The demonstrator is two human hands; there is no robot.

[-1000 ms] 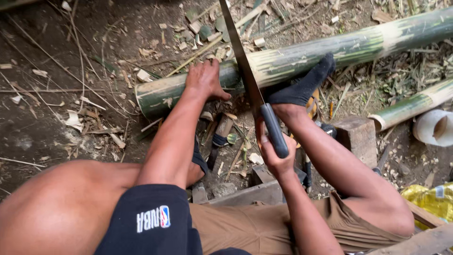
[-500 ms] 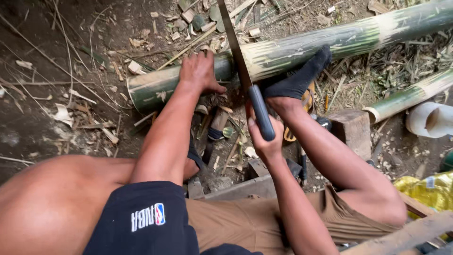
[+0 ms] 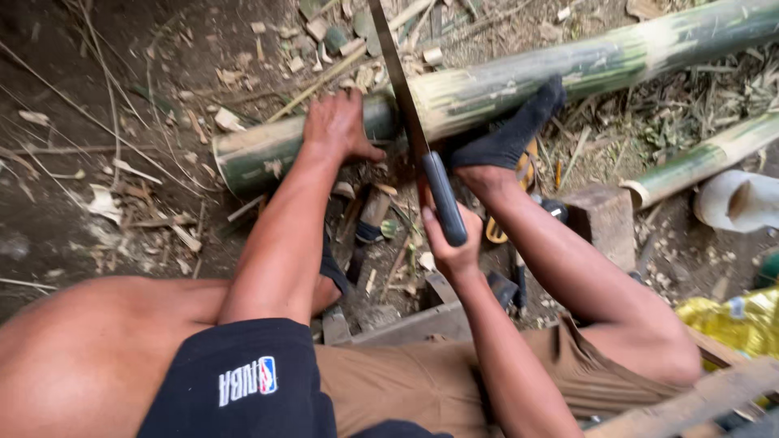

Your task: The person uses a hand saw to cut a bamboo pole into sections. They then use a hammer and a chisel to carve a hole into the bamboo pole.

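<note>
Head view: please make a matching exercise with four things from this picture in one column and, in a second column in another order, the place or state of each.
Things:
1. left hand
2. right hand
3. foot in a black sock
4. square brown wooden block

Places or states:
A. pressed on the long green bamboo pole, right of the blade
B. lies on the ground below the pole, at the right
C. grips the dark handle of the long-bladed saw
D. rests flat on the pole, left of the blade

Pairs: 1-D, 2-C, 3-A, 4-B

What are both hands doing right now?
Left hand: open, pressing flat on the bamboo pole.
Right hand: closed around the saw handle.
</note>
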